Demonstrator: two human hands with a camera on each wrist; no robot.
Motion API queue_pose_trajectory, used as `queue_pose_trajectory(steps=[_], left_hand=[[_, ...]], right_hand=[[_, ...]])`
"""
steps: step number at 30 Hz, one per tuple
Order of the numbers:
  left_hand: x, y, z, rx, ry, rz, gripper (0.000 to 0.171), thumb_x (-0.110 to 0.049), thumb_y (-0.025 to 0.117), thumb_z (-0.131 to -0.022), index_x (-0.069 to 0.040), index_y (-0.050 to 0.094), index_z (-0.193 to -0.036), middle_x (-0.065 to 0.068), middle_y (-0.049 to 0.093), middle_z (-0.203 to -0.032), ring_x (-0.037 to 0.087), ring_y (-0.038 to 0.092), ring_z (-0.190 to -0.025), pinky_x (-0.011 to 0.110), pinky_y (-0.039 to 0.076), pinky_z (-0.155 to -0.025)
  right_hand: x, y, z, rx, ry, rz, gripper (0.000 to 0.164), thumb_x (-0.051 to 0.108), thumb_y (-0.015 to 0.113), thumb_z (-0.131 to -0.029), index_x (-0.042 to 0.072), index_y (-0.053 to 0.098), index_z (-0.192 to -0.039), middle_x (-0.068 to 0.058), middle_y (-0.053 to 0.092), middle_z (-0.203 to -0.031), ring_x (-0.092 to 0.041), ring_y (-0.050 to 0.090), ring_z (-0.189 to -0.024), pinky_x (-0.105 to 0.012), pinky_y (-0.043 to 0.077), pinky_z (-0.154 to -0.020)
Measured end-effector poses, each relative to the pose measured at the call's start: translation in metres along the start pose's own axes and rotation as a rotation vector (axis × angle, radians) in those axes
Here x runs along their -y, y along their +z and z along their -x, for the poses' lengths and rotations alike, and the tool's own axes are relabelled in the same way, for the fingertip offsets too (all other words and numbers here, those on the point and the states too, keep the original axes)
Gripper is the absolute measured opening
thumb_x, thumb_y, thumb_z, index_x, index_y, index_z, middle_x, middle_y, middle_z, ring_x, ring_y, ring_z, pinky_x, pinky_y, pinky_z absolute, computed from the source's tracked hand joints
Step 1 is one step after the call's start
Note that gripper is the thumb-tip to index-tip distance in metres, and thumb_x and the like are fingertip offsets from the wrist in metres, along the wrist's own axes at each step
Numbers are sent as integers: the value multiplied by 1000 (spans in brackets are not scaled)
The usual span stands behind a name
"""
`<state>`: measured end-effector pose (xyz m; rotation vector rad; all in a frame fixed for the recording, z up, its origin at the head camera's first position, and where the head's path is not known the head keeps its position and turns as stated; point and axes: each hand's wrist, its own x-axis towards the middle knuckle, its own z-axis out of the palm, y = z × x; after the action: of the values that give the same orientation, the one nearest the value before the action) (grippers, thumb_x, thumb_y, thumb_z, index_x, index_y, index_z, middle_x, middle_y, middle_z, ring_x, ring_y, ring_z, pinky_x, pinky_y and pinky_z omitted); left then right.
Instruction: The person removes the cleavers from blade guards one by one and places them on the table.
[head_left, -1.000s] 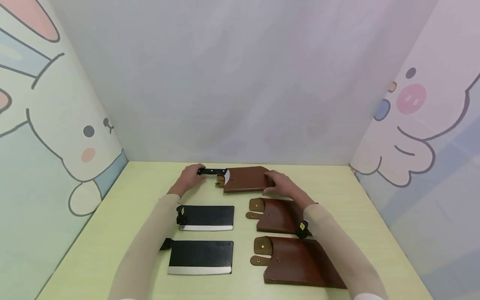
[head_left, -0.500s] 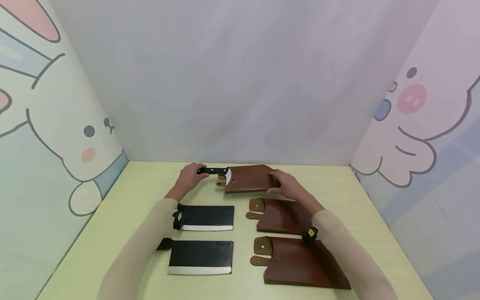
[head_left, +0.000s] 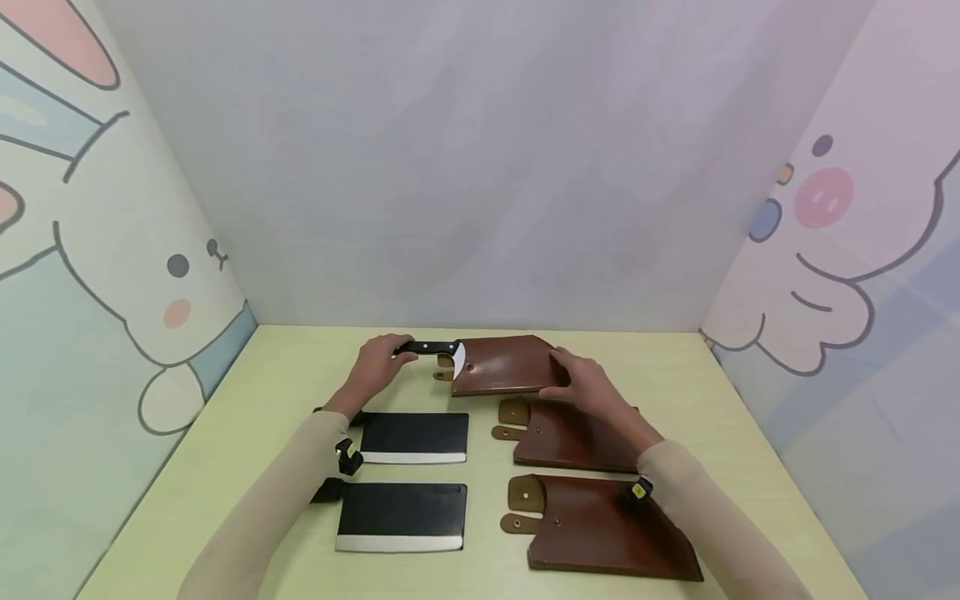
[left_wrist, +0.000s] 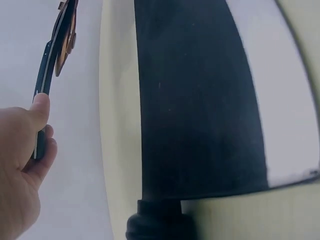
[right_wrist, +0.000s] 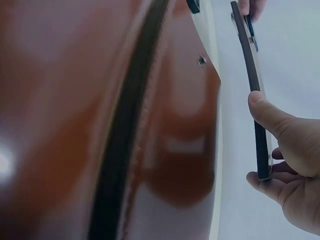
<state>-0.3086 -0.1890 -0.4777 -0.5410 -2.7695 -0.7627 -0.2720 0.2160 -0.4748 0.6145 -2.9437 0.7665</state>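
Observation:
At the back of the table, a cleaver with a black riveted handle (head_left: 426, 347) has its blade inside a brown leather sheath (head_left: 502, 365). Only a curved silver strip of the blade shows at the sheath's mouth. My left hand (head_left: 375, 362) pinches the handle's end between thumb and fingers, as the left wrist view also shows. The sheath's far right end is gripped by my right hand (head_left: 588, 382); in the right wrist view its thumb (right_wrist: 265, 107) presses one face and the fingers reach behind. Two tan strap tabs (head_left: 444, 375) hang open below the handle.
Two black-bladed cleavers, one nearer the back (head_left: 415, 437) and one in front (head_left: 401, 517), lie at left under my left arm. Right of them lie two more brown sheaths, the rear one (head_left: 562, 433) and the front one (head_left: 600, 525), partly beneath my right arm. Cartoon-printed walls surround the pale table (head_left: 187, 500).
Both hands have shifted the sheathed cleaver slightly to the right and nearer to me, tilting the sheath a little. My forearms have drawn outward. The other cleavers and sheaths have stayed put.

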Motion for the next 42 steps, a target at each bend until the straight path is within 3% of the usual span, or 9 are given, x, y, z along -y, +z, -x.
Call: queue_pose_trajectory(steps=[4, 12, 20, 29, 42], left_hand=[[-4, -3, 7, -48, 31, 8, 39, -23, 72, -96, 0, 69, -128, 20, 71, -123, 37, 68, -109, 55, 53, -92], [-9, -8, 13, -64, 42, 25, 39, -22, 74, -95, 1, 69, -127, 19, 71, -121, 35, 69, -104, 54, 54, -89], [-9, -9, 18, 13, 93, -25, 39, -19, 70, -98, -3, 66, -134, 17, 70, -126, 35, 65, -112, 52, 53, -93], [-5, -8, 21, -102, 131, -8, 36, -15, 74, -94, 1, 70, -126, 19, 72, -121, 37, 68, -105, 53, 55, -88], [-3, -10, 21, -122, 113, 25, 35, -15, 75, -94, 0, 71, -124, 20, 72, -120, 37, 69, -101, 53, 54, -82]], right_hand=[[4, 1, 6, -20, 8, -1, 93, 43, 84, -85, 1, 40, -155, -31, 41, -155, -47, 49, -136, -58, 47, -105], [9, 1, 14, -71, -7, 31, 90, 42, 86, -83, 4, 46, -153, -22, 61, -139, -39, 63, -121, -53, 55, -95], [10, 3, 21, -47, -33, 48, 89, 41, 82, -87, -1, 41, -154, -23, 56, -144, -41, 62, -123, -54, 54, -96], [12, 5, 26, -59, -25, 57, 91, 44, 78, -90, -2, 36, -156, -28, 47, -150, -46, 57, -128, -56, 52, -98], [7, 4, 28, -70, -36, 70, 91, 45, 77, -89, -1, 37, -156, -29, 45, -152, -46, 54, -131, -56, 51, -100]])
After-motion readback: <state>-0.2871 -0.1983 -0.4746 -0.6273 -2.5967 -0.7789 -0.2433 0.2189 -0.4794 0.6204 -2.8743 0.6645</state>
